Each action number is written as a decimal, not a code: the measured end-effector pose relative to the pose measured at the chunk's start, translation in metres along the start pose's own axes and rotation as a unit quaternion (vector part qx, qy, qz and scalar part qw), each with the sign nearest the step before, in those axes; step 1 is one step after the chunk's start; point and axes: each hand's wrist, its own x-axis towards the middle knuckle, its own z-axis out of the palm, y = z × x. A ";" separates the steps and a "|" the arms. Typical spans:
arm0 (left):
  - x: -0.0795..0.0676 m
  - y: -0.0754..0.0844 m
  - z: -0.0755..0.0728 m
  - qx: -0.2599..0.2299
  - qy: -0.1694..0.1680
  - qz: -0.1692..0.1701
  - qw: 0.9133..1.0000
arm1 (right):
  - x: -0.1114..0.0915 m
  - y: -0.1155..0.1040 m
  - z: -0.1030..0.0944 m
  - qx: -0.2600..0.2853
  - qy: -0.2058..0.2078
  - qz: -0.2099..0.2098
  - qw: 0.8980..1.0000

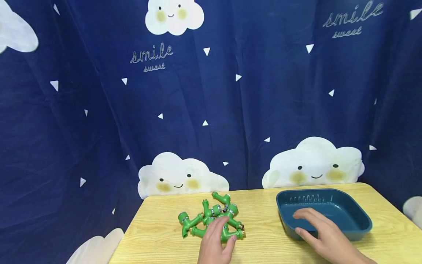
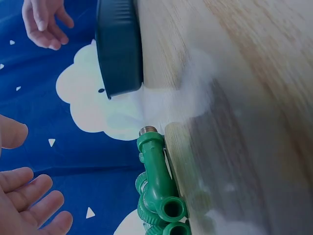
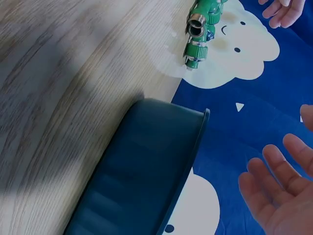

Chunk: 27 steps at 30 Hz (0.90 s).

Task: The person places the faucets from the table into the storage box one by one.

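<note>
Two hands are reaching in over the table [image 1: 263, 231], one from each arm. The left hand [image 1: 215, 244] is hovering with loosely bent fingers, released and holding nothing; the right hand [image 1: 326, 238] is also hanging relaxed and grasping nothing, its fingers spreading above the near side of one dark teal basin [image 1: 343, 216].

Beneath and just beyond the left fingers, green taps [image 1: 209, 220] are lying jumbled on the tabletop; the left wrist view is showing a gap between that hand and the nearest one. About six are showing, but the hand is covering part of the heap, so the exact count cannot be told. The basin is standing to their right, well apart from them.

Behind, one navy curtain [image 1: 237, 110] is hanging, three smiling clouds [image 1: 313, 161] showing on it.
</note>
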 end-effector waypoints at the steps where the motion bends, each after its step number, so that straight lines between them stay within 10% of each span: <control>1: 0.000 0.000 0.000 0.001 0.001 0.001 1.000 | 0.000 0.001 -0.001 0.000 0.001 -0.002 1.000; 27: -0.003 -0.005 -0.001 0.003 0.003 0.001 1.000 | -0.007 0.044 -0.020 -0.042 0.007 0.048 0.998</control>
